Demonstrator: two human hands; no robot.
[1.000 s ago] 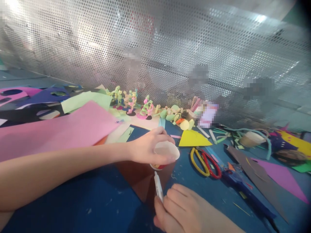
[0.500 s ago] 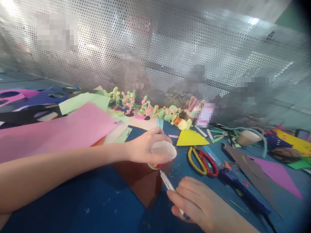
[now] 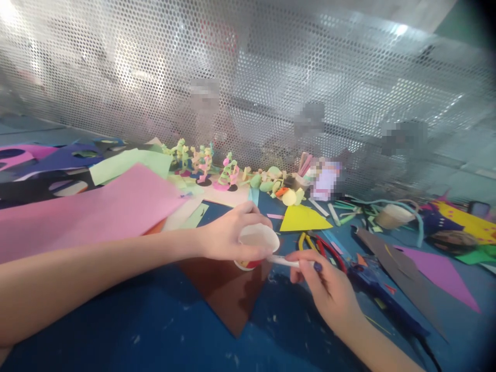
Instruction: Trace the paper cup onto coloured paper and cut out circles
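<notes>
A paper cup [image 3: 259, 237], white inside with red on its outer side, stands on a dark brown sheet [image 3: 228, 294]. My left hand [image 3: 232, 235] is wrapped round the cup from the left, thumb along the near side. In my right hand [image 3: 321, 281] is a slim white pen [image 3: 287, 262] with a dark end, held between thumb and fingers. Its tip points left, at the lower right side of the cup. I cannot tell whether the tip touches the cup or the sheet. Scissors [image 3: 306, 240] with yellow and red handles lie partly behind my right hand.
A blue glue gun [image 3: 387, 299] with a cord lies at right, near grey [image 3: 391, 263] and purple [image 3: 437, 276] paper. Yellow paper [image 3: 304, 219] lies beyond the scissors. Pink paper [image 3: 96, 206] spreads at left. Small paper models [image 3: 228, 173] line the back before a perforated metal screen [image 3: 248, 77].
My right hand has moved up and turned, so the pen now lies nearly level, its tip at the cup's right side. My left hand still holds the cup in place.
</notes>
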